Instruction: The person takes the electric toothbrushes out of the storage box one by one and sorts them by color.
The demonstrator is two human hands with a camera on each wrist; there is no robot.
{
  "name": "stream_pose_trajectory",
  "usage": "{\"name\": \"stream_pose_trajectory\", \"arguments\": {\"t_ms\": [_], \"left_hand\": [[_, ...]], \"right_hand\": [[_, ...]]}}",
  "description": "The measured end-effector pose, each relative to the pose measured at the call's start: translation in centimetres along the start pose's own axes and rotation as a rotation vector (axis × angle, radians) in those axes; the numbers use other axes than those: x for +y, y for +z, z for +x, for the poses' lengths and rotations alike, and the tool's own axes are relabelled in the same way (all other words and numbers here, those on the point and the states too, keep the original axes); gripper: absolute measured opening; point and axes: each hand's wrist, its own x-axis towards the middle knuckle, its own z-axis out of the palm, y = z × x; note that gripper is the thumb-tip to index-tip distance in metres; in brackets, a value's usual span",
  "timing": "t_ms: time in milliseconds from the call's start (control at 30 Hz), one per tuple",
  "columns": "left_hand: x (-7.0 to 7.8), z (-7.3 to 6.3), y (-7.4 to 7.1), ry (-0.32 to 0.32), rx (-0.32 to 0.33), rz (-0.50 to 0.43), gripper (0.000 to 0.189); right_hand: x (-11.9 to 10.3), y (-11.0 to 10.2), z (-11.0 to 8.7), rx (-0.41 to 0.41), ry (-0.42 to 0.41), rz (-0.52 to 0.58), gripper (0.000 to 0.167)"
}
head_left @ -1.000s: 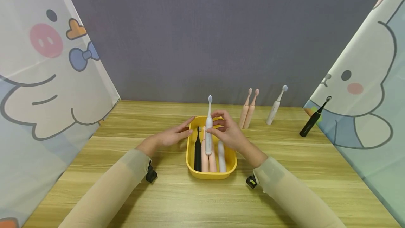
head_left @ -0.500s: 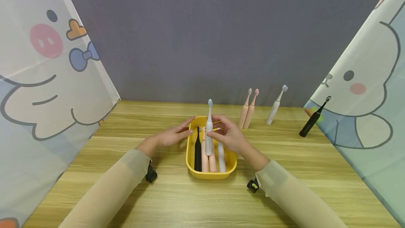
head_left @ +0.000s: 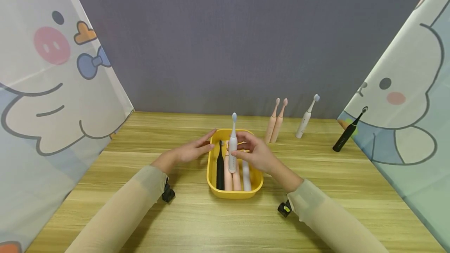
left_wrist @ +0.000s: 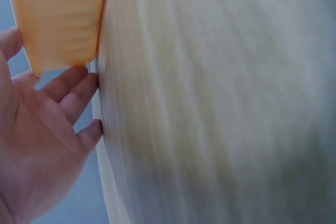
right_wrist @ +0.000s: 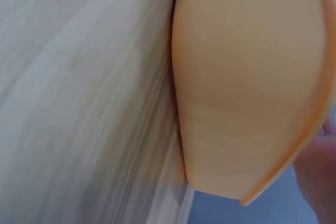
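Table [head_left: 168, 221] with wood grain carries a yellow plastic bin [head_left: 234, 195] near its middle. Left hand [head_left: 191, 151], its fingers nearly straight, touches the bin's left side. Right hand [head_left: 258, 154] is the nearer one to the white electric toothbrush [head_left: 233, 155]: it pinches this between thumb and fingers, over the bin, to the left of the palm, long axis almost upright. Whether its lower end touches the two pink toothbrushes [head_left: 228, 180] below, I cannot tell. Beside the bin's right wall, some floor of it shows.
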Motion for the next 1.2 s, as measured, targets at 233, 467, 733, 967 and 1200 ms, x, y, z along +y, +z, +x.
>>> {"name": "stream_pose_trajectory", "arguments": {"t_ms": [233,467,733,967,1200], "left_hand": [[0.2,-0.1,0.0,-0.010,0.009,0.013,0.073],[0.2,-0.1,0.1,-0.002,0.010,0.021,0.074],[0.3,-0.2,0.0,-0.014,0.006,0.020,0.074],[0.2,-0.1,0.0,-0.028,0.015,0.047,0.073],[0.3,-0.2,0.0,-0.026,0.011,0.030,0.074]], "right_hand": [[-0.1,-0.2,-0.6,-0.019,0.057,-0.046,0.048],[-0.1,-0.2,-0.9,-0.027,0.070,-0.044,0.045],[0.0,-0.1,-1.0,0.022,0.042,-0.060,0.044],[0.3,-0.2,-1.1,0.101,0.042,-0.040,0.047],[-0.5,-1.9,-1.3,0.176,0.024,-0.008,0.049]]}}
